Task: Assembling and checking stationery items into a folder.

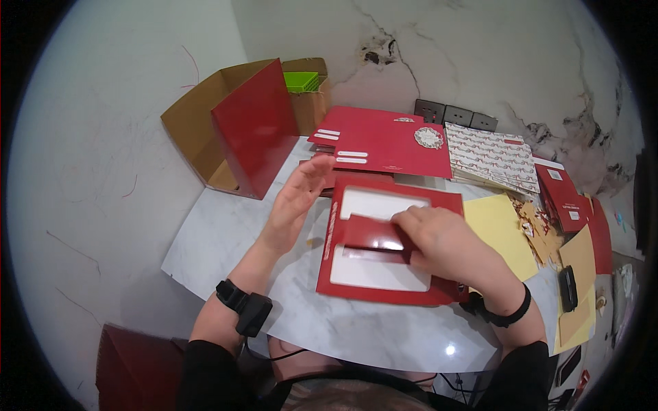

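A flat red cardboard box piece (449,198) with two white window areas lies on the table in front of me. A glossy red flap (370,231) crosses its middle between the windows and looks partly raised. My right hand (442,243) is over the right half of the piece, its bent fingers closed on the flap's right end; the thumb side is partly hidden. Off the upper left corner of the piece, my left hand (298,205) is lifted with fingers stretched out and nothing in it.
Flat red printed sheets (391,147) are stacked behind, beside patterned white sheets (490,154). An open brown carton (195,130) with a red panel stands back left. Yellow sheets (500,229), card scraps (538,229) and a black object (568,289) lie right. Wall sockets (456,115) sit behind.
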`<state>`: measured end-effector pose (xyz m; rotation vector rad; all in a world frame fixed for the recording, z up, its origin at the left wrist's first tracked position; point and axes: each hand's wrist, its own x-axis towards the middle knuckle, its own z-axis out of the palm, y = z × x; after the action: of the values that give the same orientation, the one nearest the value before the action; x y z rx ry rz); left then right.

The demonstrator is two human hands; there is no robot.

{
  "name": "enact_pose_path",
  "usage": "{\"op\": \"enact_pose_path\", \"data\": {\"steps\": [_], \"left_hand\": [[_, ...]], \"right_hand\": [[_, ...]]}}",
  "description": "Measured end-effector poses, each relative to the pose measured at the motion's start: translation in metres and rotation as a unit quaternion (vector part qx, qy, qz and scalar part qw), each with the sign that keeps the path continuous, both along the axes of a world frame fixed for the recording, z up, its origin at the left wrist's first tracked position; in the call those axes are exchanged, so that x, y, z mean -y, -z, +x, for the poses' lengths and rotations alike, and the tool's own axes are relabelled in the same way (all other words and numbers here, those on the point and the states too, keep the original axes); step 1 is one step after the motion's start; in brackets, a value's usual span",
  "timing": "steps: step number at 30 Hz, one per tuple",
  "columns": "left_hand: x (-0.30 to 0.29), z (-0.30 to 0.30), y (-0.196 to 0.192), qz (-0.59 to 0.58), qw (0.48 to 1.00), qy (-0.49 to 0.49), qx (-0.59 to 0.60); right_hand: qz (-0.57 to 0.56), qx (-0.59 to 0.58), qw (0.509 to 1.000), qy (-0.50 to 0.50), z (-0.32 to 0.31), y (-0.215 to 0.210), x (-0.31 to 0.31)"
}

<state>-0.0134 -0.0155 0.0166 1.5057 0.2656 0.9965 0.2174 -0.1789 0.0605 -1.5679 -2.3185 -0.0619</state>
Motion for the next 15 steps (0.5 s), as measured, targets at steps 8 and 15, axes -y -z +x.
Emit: {"op": "enact_pose_path", "data": {"steps": [8,15], "left_hand": [[0.026,0.0,-0.008,0.333,0.881,0.053,-0.333],[0.029,0.005,0.0,0.362,0.855,0.084,-0.362]], "right_hand": [[-0.166,-0.017,0.985,-0.051,-0.002,0.034,-0.018],[-0.083,0.014,0.995,-0.06,0.004,0.039,-0.017]]}}
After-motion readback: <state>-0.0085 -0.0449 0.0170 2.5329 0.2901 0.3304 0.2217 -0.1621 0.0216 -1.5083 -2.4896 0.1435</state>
